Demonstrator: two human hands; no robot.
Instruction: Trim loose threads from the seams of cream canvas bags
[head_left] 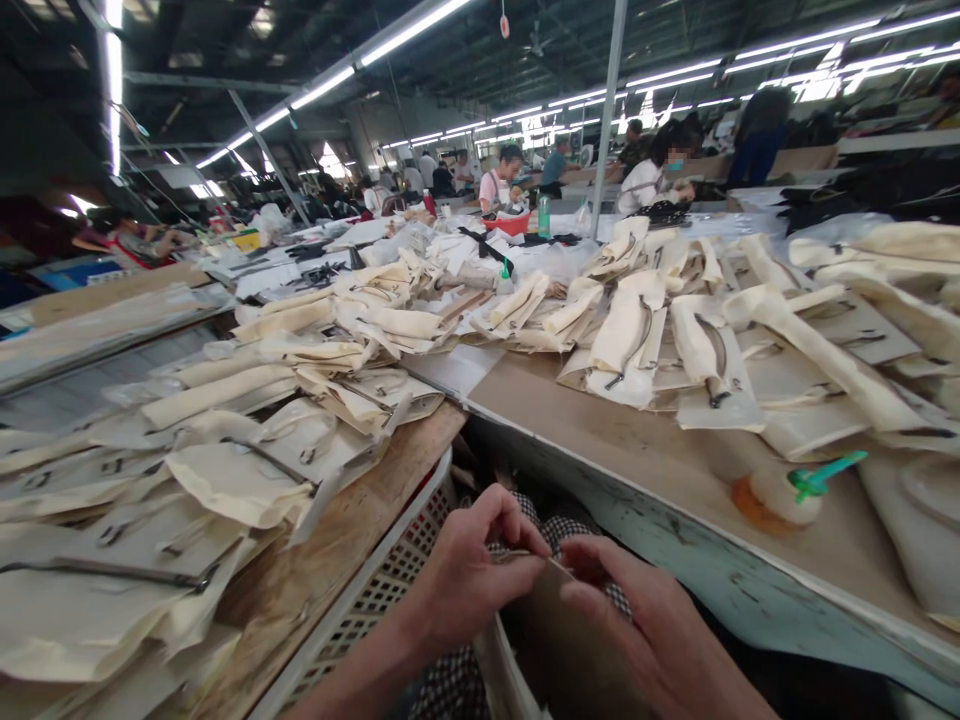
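Low in front of me, above my lap, my left hand (484, 560) pinches the upper edge of a dull beige-brown fabric panel (559, 640) between thumb and fingers. My right hand (637, 610) is closed on the same edge, a little to the right, its thumb and fingertips close to those of my left hand. The panel hangs down below both hands, and a pale strip of material (506, 670) shows at its left side. What lies exactly between the fingertips is too small to make out.
A white plastic basket (375, 570) stands at my left, beside a wooden tabletop (300, 585) with stacked cream fabric pieces (232, 460) bearing dark handles. On the right table (600, 450) are more such pieces (630, 330) and a glue bottle with a green nozzle (780, 495). Several people work farther back.
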